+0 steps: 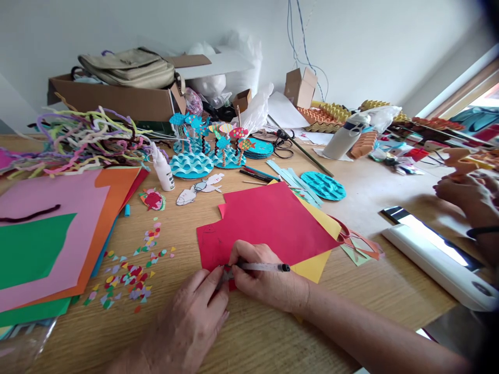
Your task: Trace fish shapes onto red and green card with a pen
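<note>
Head-worn camera: looks forward and down, table (pixel 366 285) close below, wall (pixel 351 52) beyond.

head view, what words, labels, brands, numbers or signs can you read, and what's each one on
None can be read.
White squeeze bottle: dark print on its label, too small and blurred to read.
Pen in the right hand: no lettering can be made out.
Red sheet: thin drawn lines, no legible words.

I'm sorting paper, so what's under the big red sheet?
Yellow paper shows beneath the red sheet, poking out along its upper-right and lower-right edges. Whatever else lies under the middle is covered, so I can't tell.
</note>
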Available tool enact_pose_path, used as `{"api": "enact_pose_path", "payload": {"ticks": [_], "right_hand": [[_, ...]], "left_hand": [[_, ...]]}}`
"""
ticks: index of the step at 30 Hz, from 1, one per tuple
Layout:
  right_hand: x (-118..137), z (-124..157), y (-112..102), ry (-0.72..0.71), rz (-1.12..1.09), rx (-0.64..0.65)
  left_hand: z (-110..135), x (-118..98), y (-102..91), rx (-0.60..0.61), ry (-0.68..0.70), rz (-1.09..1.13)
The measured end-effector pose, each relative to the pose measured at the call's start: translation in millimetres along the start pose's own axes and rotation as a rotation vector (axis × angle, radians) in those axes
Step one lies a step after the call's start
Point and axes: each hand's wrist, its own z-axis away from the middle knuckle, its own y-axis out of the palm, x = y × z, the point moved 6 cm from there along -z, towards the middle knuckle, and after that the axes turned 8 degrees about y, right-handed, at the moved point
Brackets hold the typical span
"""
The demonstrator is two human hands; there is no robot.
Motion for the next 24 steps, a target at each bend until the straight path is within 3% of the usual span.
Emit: {"api": "enact_pose_path", "payload": {"ticks": [7, 24], "right_hand": [[1.0, 2.8, -0.2, -0.018, -0.013, 0.021], [0.0, 15.0, 6.2, -0.102, 0.055, -0.038]], "left_hand": [[-3.0, 2.7, 0.2, 0.089, 0.077, -0.028], [-1.9, 0.3, -2.1, 0.075, 0.082, -0.047]]}}
